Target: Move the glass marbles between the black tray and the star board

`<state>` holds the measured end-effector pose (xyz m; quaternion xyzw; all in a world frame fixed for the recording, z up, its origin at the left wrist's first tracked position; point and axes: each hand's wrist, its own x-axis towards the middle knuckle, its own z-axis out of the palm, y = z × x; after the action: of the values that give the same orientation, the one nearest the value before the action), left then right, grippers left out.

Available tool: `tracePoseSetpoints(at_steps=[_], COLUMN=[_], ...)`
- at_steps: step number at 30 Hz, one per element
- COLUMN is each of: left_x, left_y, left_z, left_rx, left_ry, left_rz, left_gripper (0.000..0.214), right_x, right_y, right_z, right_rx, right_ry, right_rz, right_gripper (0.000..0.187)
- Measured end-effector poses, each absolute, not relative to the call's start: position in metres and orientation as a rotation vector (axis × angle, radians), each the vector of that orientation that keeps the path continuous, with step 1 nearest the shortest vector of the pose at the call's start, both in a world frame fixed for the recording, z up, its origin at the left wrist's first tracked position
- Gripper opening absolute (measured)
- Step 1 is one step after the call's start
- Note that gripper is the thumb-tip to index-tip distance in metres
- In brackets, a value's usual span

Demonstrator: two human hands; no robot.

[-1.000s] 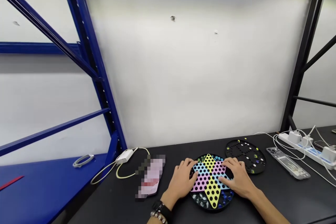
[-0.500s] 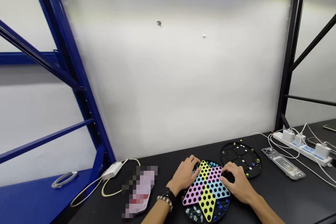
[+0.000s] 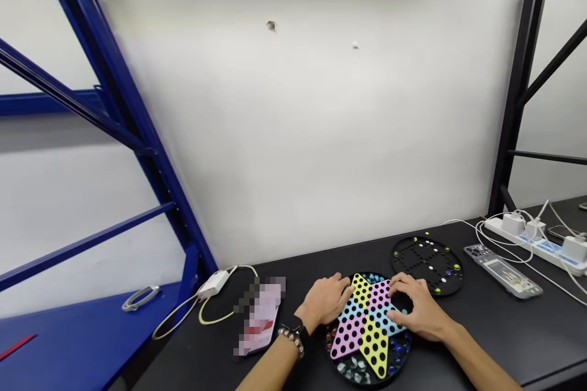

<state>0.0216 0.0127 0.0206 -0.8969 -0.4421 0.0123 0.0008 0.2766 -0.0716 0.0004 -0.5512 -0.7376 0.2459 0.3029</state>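
Note:
A star-shaped Chinese checkers board (image 3: 365, 321) in yellow, pink and blue, dotted with black holes, lies over a round black tray (image 3: 367, 383). Glass marbles show between its points: clear ones (image 3: 354, 371) at the front, blue ones (image 3: 400, 351) at the right, red ones at the left. My left hand (image 3: 324, 299), with a watch and beaded bracelet on its wrist, has curled fingers on the star's upper left. My right hand (image 3: 420, 310) holds the star's right side, thumb at the blue point and forefinger by the pink one. Its other fingers are bent.
Behind my right hand lies a second round black board (image 3: 415, 278) with several marbles. To the right are a phone (image 3: 502, 272) and a power strip (image 3: 550, 252) with tangled white cables. A blurred phone (image 3: 261, 321) and a white adapter (image 3: 214, 284) lie left.
The star has turned a little anticlockwise on the tray, its front yellow point swinging right. Both hands stay on it. My view has shifted slightly.

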Motion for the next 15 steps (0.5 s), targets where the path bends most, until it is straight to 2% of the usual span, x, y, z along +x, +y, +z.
tracePoseSetpoints(at_steps=[10, 15], left_x=[0.0209, 0.021], left_y=[0.02, 0.0226], left_z=[0.0178, 0.0211], left_rx=[-2.797, -2.771], left_ry=[-1.464, -1.478], left_rz=[-0.06, -0.084], left_gripper=[0.041, 0.048], right_x=[0.275, 0.2745], right_y=[-0.0721, -0.0705], right_z=[0.0017, -0.0014], right_rx=[-1.466, -1.461], right_ry=[-1.926, -1.893], right_rz=[0.64, 0.641], right_gripper=[0.026, 0.028])
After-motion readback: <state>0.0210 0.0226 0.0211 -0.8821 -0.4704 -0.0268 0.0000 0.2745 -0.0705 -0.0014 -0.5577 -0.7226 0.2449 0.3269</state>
